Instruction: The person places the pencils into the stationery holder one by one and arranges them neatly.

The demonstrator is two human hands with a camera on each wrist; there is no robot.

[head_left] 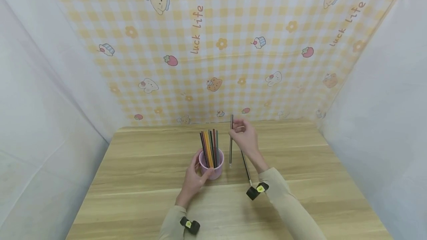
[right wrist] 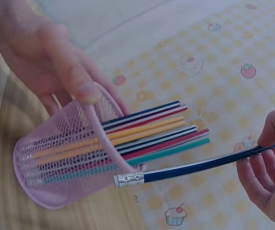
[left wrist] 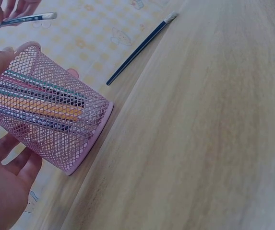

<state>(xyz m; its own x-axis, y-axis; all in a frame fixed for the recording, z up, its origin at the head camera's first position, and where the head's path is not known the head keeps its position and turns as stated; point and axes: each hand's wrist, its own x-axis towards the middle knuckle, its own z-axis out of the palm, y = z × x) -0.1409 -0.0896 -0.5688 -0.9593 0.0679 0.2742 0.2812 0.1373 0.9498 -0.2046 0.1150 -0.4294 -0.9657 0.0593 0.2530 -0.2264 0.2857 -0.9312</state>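
Note:
My left hand holds a pink mesh pencil cup, its thumb at the rim and its fingers around the side. Several pencils lean in the cup, in dark blue, orange, red and green with pale stripes. To the right of the cup, my right hand pinches a dark blue striped pencil by its upper part. The pencil hangs nearly upright, with its eraser end down, apart from the cup in the head view. Another dark pencil with an eraser end lies on the table near the right forearm.
The wood-grain table runs back to a yellow checked cloth with cartoon prints. White sheets hang on both sides. Each wrist carries a small black camera.

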